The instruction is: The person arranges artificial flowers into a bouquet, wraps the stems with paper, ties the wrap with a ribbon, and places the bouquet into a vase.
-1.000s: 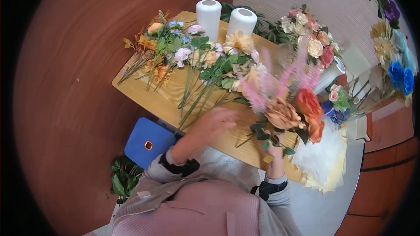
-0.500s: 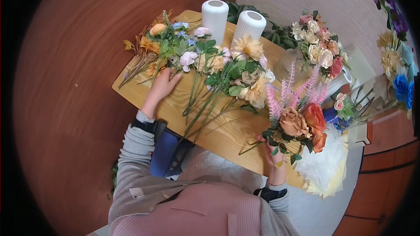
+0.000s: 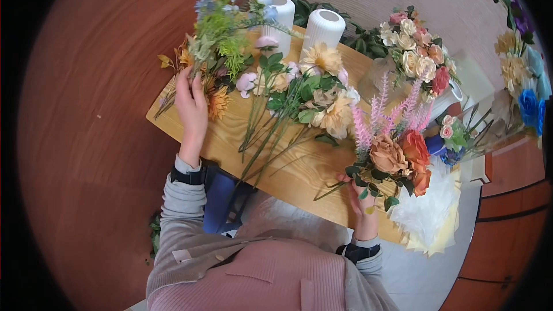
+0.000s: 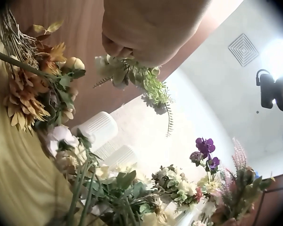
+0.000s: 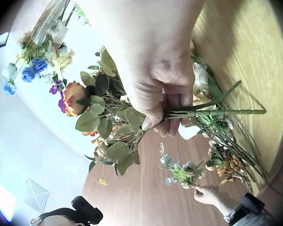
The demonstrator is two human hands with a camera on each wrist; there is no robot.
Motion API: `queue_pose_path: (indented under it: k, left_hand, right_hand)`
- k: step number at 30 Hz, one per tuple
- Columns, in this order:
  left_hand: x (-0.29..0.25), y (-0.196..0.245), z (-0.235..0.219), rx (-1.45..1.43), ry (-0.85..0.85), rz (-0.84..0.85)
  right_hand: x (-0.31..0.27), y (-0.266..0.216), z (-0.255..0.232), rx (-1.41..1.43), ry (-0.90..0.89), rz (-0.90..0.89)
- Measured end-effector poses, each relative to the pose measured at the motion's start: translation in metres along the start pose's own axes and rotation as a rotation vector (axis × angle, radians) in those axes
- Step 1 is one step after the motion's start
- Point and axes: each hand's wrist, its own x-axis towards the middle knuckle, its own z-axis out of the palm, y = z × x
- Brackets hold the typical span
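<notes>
The left hand [image 3: 192,106], at the table's left side, pinches a bunch of blue flowers with green foliage [image 3: 222,29], lifted above the orange flowers [image 3: 219,102]. In the left wrist view the left hand [image 4: 153,28] covers the stems, and green sprigs [image 4: 153,87] stick out past it. At the table's front right, the right hand [image 3: 362,201] grips a bouquet of brown and orange roses [image 3: 389,154] with pink spikes [image 3: 379,116]. The right wrist view shows the right hand [image 5: 155,80] with thumb and fingers round the green stems [image 5: 217,112].
More loose flowers [image 3: 322,109] lie across the wooden table [image 3: 311,193]. Two white ribbed vases [image 3: 325,30] stand at the back. A rose arrangement [image 3: 417,57] is at the back right, white wrapping sheets [image 3: 426,210] at the right edge, and a blue seat [image 3: 222,198] below the left edge.
The left hand has gone from the table's middle to its left side and lifted the blue flower bunch there. The right hand still holds its bouquet, little moved.
</notes>
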Motion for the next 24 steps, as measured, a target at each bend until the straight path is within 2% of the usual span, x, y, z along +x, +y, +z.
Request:
queue_pose_path:
  k: [3,5,6,8,9,11,13,16,17,19,20,21,24]
  left_hand:
    - [-0.008,0.013,-0.01,0.027,0.05,0.02]
    - [-0.016,0.018,-0.013,-0.425,-0.043,-0.225]
    - [-0.021,0.021,-0.012,-0.425,-0.042,-0.221]
    - [-0.032,0.03,-0.01,-0.754,-0.118,-0.335]
    - [-0.037,0.037,-0.012,-0.755,-0.118,-0.33]
    - [-0.048,0.051,-0.015,-0.859,-0.318,-0.461]
    - [-0.061,0.065,-0.014,-0.892,-0.376,-0.433]
    - [-0.083,0.085,-0.011,-1.099,-0.531,-0.615]
    - [-0.091,0.093,-0.01,-1.102,-0.539,-0.61]
    - [-0.107,0.109,-0.008,-1.096,-0.591,-0.72]
    - [-0.113,0.117,-0.007,-1.098,-0.598,-0.715]
    - [-0.118,0.126,-0.006,-1.129,-0.604,-0.731]
    - [-0.124,0.132,-0.006,-1.138,-0.646,-0.742]
  right_hand:
    - [-0.011,0.022,-0.045,-0.03,0.017,0.061]
    - [-0.006,-0.005,-0.004,0.014,-0.003,0.037]
    - [-0.004,-0.016,0.013,0.055,-0.021,0.016]
    - [-0.004,-0.02,0.016,0.088,-0.06,-0.022]
    - [-0.005,-0.021,0.016,0.117,-0.097,-0.058]
    - [-0.006,-0.024,0.017,0.163,-0.114,-0.075]
    - [-0.009,-0.028,0.019,0.174,-0.123,-0.071]
    - [-0.013,-0.027,0.013,0.158,-0.123,-0.046]
    - [-0.018,-0.02,0.002,0.159,-0.118,-0.055]
    - [-0.035,0.005,-0.043,-0.004,0.025,-0.022]
    - [-0.037,0.021,-0.076,0.115,0.122,0.194]
    - [-0.037,0.019,-0.073,0.117,0.124,0.189]
    - [-0.018,-0.007,-0.024,0.195,-0.135,-0.033]
